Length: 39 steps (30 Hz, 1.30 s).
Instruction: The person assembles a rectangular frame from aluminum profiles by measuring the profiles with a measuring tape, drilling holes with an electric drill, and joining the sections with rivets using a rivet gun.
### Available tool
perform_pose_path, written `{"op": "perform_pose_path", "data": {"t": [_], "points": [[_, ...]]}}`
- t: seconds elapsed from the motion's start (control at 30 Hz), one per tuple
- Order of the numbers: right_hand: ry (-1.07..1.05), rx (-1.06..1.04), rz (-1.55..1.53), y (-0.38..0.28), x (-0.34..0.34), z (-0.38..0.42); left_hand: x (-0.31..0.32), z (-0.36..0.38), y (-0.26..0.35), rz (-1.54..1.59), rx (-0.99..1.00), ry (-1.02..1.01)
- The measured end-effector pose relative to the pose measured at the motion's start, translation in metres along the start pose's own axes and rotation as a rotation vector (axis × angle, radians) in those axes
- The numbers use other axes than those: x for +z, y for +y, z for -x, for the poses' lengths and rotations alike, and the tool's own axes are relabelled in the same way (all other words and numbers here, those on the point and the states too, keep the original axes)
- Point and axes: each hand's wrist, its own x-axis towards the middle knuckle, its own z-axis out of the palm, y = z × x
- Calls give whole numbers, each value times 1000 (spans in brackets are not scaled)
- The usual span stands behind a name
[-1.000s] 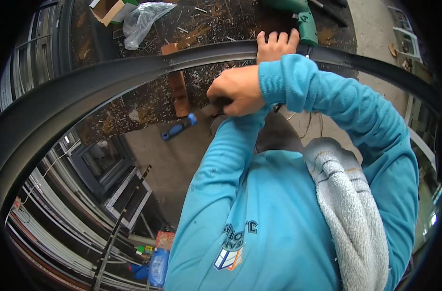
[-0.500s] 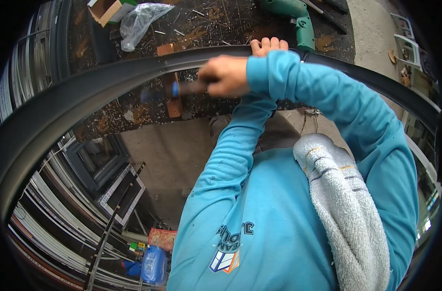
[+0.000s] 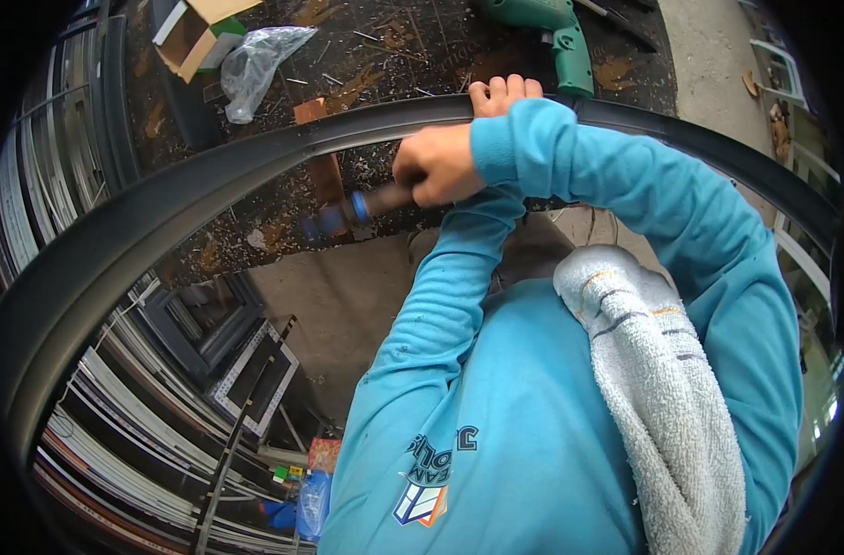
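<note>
A long dark frame profile (image 3: 209, 171), bent by the lens, crosses in front of me over the workbench. My left hand (image 3: 507, 92) is closed over its far edge, fingertips showing beyond it, and the left forearm passes beneath the right sleeve. My right hand (image 3: 436, 165), on the near side of the profile, is wrapped round a brown-handled tool (image 3: 385, 199) with a blue band. The tool points left and towards me, its bluish far end smeared by motion. Under the profile lies a reddish-brown wood strip (image 3: 325, 180).
A green power drill (image 3: 575, 60) lies at the back of the workbench (image 3: 431, 55), which is strewn with shavings. An open cardboard box (image 3: 186, 42) and a clear plastic bag (image 3: 260, 69) sit back left. Racked profiles (image 3: 117, 435) fill the left side. A towel (image 3: 663, 370) hangs on my chest.
My right hand has shifted slightly right, and the tool's far end has swung down towards me and to the right. My left hand stays on the profile.
</note>
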Motion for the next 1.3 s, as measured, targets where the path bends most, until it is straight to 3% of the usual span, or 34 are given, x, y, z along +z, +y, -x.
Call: {"op": "perform_pose_path", "data": {"t": [0.07, 0.13, 0.23, 0.4, 0.43, 0.47, 0.53, 0.57, 0.6, 0.67, 0.73, 0.77, 0.8, 0.83, 0.87, 0.9, 0.93, 0.97, 1.0, 1.03, 1.07, 1.13, 1.2, 1.3], "points": [[-8, 70, -67, 6, -10, -6, -23, 1, 3, -16, -16, -126], [155, 73, -191, 34, -5, -21, -16, 5, 0, 5, 29, 89], [80, 202, -64, -30, -27, 29, -19, 12, -4, -81, 106, 65], [131, -139, -550, -1, -51, 69, -24, 30, -5, 336, 28, 51], [193, -237, -524, 15, -55, 71, -27, 31, -2, 480, 48, 65], [198, -85, -433, 15, -67, 77, -32, 31, -2, 622, 66, 82], [485, -7, -375, 28, -62, 85, -82, 32, -18, 672, 80, 89], [171, 28, -446, 37, -80, 86, -92, 41, -27, 649, 116, 119], [284, -48, -418, 49, -74, 89, -103, 51, -36, 628, 152, 153], [246, 99, -479, 50, -82, 91, -116, 103, -62, 844, 142, -53], [453, 117, -462, 40, -82, 76, -123, 161, -97, 910, -18, -183], [623, 43, -271, 48, -79, 62, -125, 189, -122, 879, -148, -207], [693, 46, -169, 64, -76, 43, -135, 205, -146, 839, -438, -242], [747, 68, -79, 67, -74, 30, -143, 209, -173, 740, -598, -178], [799, 89, 16, 68, -75, 20, -148, 205, -197, 662, -599, -68], [861, 12, 70, 68, -76, 20, -157, 187, -213, 635, -535, 12], [920, -61, 120, 64, -76, 26, -161, 187, -237, 341, -395, -114], [976, -134, 172, 57, -76, 35, -166, 162, -248, 574, -380, -201], [914, 43, -254, 46, -74, 60, -164, 141, -256, 589, -253, -175], [1348, -49, -8, 37, -77, 71, -160, 121, -262, 604, -126, -142], [1436, 166, 263, 45, -70, 89, -153, 108, -270, 619, 0, -109], [1421, 480, 453, 92, -47, 122, -131, 99, -299, 679, 79, -216], [1360, 493, -417, 134, -23, 133, -122, 90, -313, 714, 171, -292], [1162, 500, -977, 157, -32, 127, -126, 77, -312, 719, 269, -338]]}}
